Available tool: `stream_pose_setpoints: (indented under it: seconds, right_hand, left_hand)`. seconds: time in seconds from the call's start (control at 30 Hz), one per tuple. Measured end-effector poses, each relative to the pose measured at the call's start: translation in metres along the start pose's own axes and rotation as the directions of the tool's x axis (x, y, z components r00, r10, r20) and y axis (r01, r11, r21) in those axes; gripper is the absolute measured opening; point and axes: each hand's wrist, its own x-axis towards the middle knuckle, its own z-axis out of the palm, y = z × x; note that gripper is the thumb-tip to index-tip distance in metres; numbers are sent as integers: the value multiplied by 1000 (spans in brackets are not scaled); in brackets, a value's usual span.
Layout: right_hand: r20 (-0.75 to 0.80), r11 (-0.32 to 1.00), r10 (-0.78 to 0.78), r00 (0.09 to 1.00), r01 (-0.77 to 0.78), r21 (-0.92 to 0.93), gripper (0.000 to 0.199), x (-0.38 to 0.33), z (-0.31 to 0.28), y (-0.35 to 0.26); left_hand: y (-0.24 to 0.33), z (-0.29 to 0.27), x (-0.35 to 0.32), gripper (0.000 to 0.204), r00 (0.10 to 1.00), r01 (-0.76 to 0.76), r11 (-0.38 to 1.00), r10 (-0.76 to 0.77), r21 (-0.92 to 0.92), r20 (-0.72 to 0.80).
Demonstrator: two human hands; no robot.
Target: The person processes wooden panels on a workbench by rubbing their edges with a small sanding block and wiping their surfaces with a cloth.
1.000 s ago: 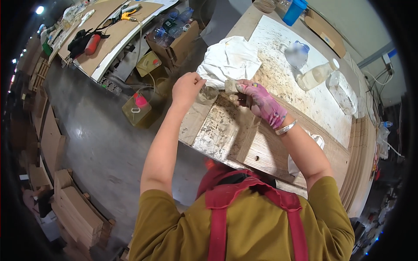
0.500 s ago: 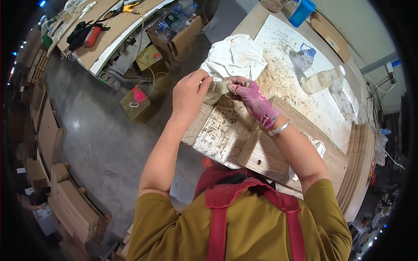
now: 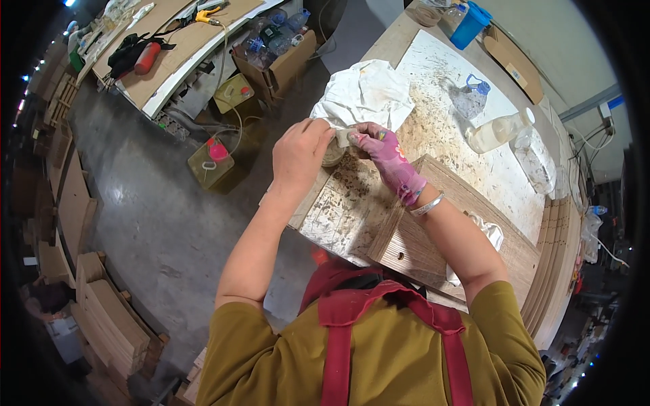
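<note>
A person's bare left hand (image 3: 300,154) and pink-gloved right hand (image 3: 387,159) both grip a small glass jar (image 3: 333,154) above the stained workbench (image 3: 443,128), just beside a crumpled white cloth (image 3: 365,95).

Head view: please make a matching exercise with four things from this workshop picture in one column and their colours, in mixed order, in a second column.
Things:
1. glove on the right hand
2. cloth on the workbench
3. cup at the far end of the bench
4. jug on the floor

Colours:
A. yellowish with a red cap
B. pink
C. blue
D. white

Pairs: 1-B, 2-D, 3-C, 4-A
</note>
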Motion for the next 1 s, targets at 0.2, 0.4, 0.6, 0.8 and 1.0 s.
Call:
stream_pose_setpoints:
  seconds: [0.2,0.4,0.6,0.8,1.0]
  right_hand:
    - [-102,997,-53,993,59,51,19,7,-5,-9]
    - [126,844,45,991,-105,526,19,-48,-56,-41]
    - [-188,924,-190,964,240,297,29,-135,-159,-56]
    - [-290,876,-402,869,273,-397,32,-131,-197,-51]
    - [-132,566,-513,848,219,-795,41,-101,-175,-37]
  left_hand:
    - [6,14,-8,9,996,-94,995,94,37,0]
    - [-31,15,-2,15,951,228,971,-238,73,197]
    - [50,32,2,27,967,-205,973,185,107,177]
    - [205,131,-69,40,592,-566,687,724,-457,354]
    - [199,148,-98,38,527,-553,741,665,-381,529]
